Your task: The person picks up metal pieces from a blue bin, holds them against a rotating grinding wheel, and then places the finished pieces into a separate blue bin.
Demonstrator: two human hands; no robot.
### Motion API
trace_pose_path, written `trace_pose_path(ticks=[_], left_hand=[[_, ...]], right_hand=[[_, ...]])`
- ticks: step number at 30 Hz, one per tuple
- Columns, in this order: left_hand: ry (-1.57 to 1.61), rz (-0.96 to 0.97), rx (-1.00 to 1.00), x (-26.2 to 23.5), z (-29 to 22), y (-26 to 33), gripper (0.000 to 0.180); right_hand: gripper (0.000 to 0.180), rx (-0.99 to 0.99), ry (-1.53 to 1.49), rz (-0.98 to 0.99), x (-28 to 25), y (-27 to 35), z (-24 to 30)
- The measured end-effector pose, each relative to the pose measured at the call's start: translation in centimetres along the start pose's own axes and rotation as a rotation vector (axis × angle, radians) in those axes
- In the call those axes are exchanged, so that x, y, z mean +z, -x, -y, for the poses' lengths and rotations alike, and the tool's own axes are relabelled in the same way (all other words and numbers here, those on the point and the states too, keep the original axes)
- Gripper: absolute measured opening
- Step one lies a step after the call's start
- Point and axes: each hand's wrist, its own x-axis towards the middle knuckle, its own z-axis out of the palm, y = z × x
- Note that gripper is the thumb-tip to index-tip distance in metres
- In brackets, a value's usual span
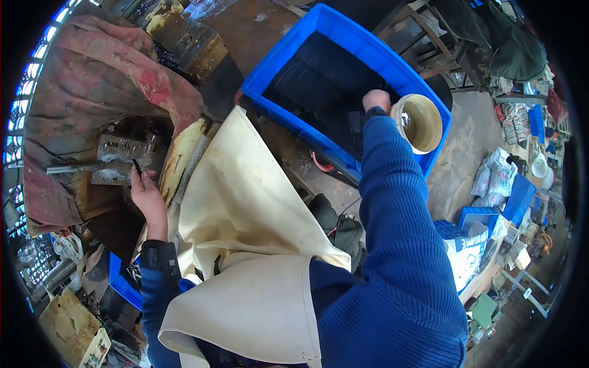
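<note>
The left hand [147, 195] pinches a small dark strip [137, 167] between thumb and fingertips, a narrow grip closed on it. The strip is thin, flat and black, its long axis running up and slightly left in the head view, the free end pointing at the press [119, 161]. That machine is rusty, greasy steel with a pale, blocky die and a grey bar sticking out to the left. A stained red cloth [92, 67], creased and oily, drapes over its top.

The right hand [375, 99] reaches into a blue plastic crate [343, 30], a smooth-walled rectangle lying diagonally. Its fingers curl down into a dense pile of black strips [325, 80] packed in rows; whether the grip has closed on any cannot be told, since the fingertips are hidden. A round tan bowl [420, 122] sits in the crate's near corner, just beside the wrist.

Both sleeves are ribbed blue knit. A stiff cream apron [245, 208], smooth like leather or canvas, spreads across the lap between the arms.
</note>
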Motion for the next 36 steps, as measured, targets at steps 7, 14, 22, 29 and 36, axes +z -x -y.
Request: trace_pose_path(ticks=[7, 14, 22, 29, 36], left_hand=[[0.075, 0.024, 0.024, 1.5, 1.1, -0.6, 0.029], [0.065, 0.045, 0.012, 1.2, -0.3, -0.4, 0.03], [0.088, 0.041, 0.039, 1.1, -0.1, -0.3, 0.03], [0.014, 0.114, -0.019, 0.7, -0.2, -0.4, 0.036], [0.11, 0.057, 0.056, 1.1, -0.2, -0.5, 0.031]], right_hand=[[0.023, -0.121, 0.167, 0.131, -4.2, -0.3, -1.8], [0.023, -0.188, 0.174, 0.069, -6.6, 3.6, -1.4], [0.04, -0.417, 0.132, -0.088, -2.9, 4.6, -3.4], [0.044, -0.435, 0.089, 0.285, -4.0, 3.9, -3.7], [0.044, -0.591, 0.077, -0.071, -3.3, 5.3, -4.9]])
